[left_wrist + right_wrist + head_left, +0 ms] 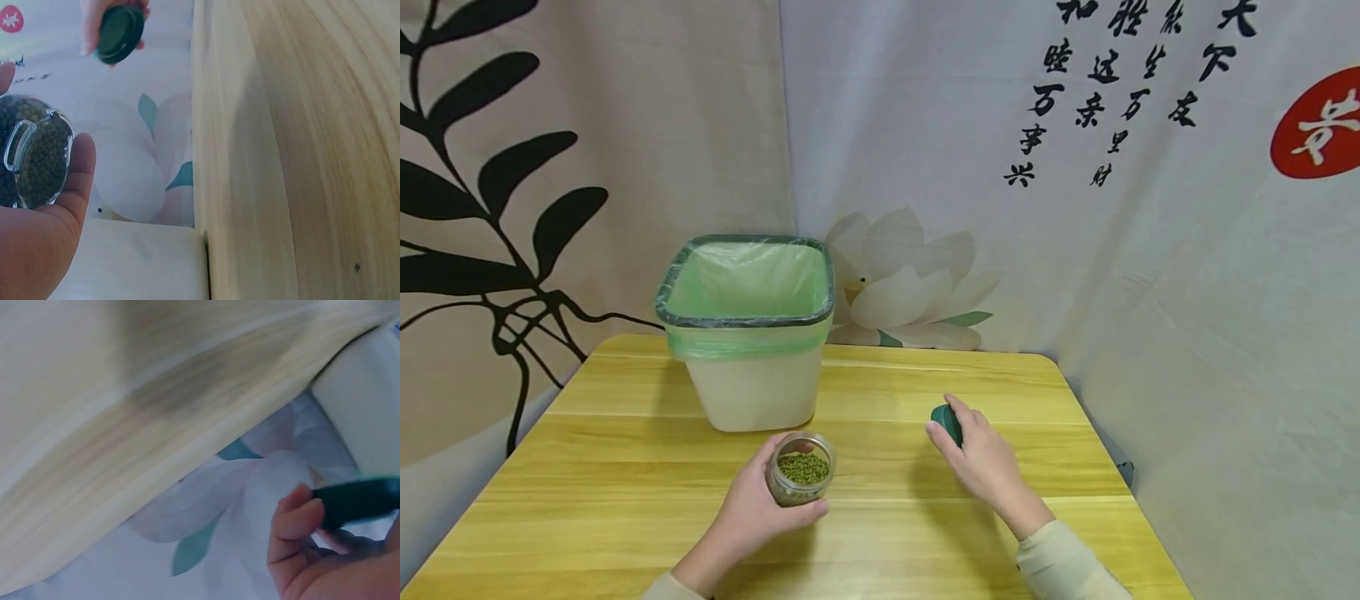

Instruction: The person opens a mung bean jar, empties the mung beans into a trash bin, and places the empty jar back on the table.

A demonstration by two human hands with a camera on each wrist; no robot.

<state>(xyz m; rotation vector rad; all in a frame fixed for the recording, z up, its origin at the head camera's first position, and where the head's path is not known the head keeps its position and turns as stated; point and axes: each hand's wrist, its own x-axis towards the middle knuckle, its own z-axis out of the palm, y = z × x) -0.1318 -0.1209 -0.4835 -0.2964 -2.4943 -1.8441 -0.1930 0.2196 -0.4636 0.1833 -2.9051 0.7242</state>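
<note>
A clear jar [801, 469] of small green beans is gripped by the left hand [758, 508], its mouth uncovered and tipped toward the head camera. In the left wrist view the jar [39, 153] shows its side full of beans, with the left hand [47, 231] curled round it. The right hand [985, 467] pinches a dark green lid [947, 423] above the right part of the table. That lid [120, 34] also appears at the top of the left wrist view, and the right wrist view shows the lid [357, 501] between thumb and fingers of the right hand [325, 556].
A whitish bin [756, 387] lined with a green bag stands at the table's back left, just beyond the jar. The wooden table [880, 533] reaches back to a printed curtain [917, 150] with a flower and dark characters.
</note>
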